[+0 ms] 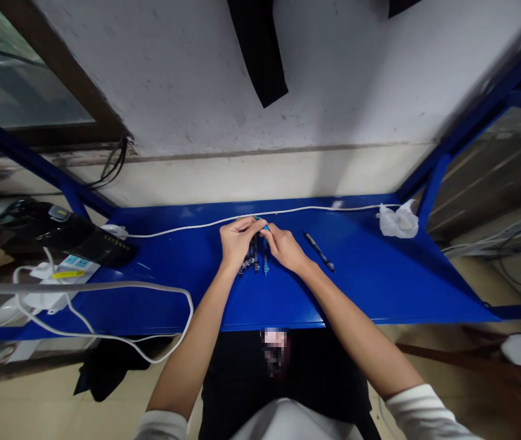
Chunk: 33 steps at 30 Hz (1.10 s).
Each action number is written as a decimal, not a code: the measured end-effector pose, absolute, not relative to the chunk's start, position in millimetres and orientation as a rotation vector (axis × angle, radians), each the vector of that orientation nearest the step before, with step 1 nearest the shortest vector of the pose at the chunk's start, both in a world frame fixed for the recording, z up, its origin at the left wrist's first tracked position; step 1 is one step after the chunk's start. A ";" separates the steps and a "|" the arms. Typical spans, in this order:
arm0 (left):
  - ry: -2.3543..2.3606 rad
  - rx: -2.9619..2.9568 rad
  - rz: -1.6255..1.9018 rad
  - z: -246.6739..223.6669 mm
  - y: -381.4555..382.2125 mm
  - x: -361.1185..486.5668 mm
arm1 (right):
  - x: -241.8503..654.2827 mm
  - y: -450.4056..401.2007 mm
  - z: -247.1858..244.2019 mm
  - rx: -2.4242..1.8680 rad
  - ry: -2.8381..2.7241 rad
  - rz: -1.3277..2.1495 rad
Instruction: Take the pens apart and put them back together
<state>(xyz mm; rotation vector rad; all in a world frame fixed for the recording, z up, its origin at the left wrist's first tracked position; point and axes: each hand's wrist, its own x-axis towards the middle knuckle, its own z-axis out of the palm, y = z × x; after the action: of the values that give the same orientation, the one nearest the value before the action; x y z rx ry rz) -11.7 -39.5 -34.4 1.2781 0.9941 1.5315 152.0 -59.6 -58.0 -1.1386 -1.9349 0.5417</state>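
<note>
A: What is the surface like, and the room around it?

B: A glossy blue shelf [370,275] set in a blue metal frame [429,183], pushed against a scuffed white wall [173,79]; a dark-framed window [22,79] sits at the upper left, and pale floor shows below the shelf edge

A: And the hands?

B: They meet at the middle of the shelf, near its back edge; the left hand [237,239] and the right hand [284,245] are both closed on a teal-tipped pen [263,226], pinching it between the fingertips; a small cluster of pens [255,261] lies on the blue surface just under the hands, and whether any finger touches them I cannot tell

A: What else lies about?

B: One dark pen [319,250] lies alone just right of the right hand; a crumpled white tissue [397,221] sits in the far right corner; a thin white cable [187,227] runs along the back of the shelf behind the hands; at the left are a black device [72,235], a white power strip [65,272] and a thicker white cord [118,318] looping over the front edge; a black strip [260,49] hangs on the wall above; nothing lies between the hands and the pens
</note>
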 end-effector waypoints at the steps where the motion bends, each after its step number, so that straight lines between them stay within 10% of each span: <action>1: 0.983 1.289 1.540 -33.2 -39.9 -11.7 | 152.4 -59.4 -58.0 -1.140 -1.935 0.539; 33: 0.719 1.253 1.355 -26.9 -42.7 -11.9 | 154.2 -61.9 -47.4 -1.104 -1.887 0.539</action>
<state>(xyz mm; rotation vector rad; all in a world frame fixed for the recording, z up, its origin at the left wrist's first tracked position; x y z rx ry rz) -11.9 -42.7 -26.9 1.2532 0.7194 1.3550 154.2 -61.9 -47.4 -1.1035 -1.8870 0.5390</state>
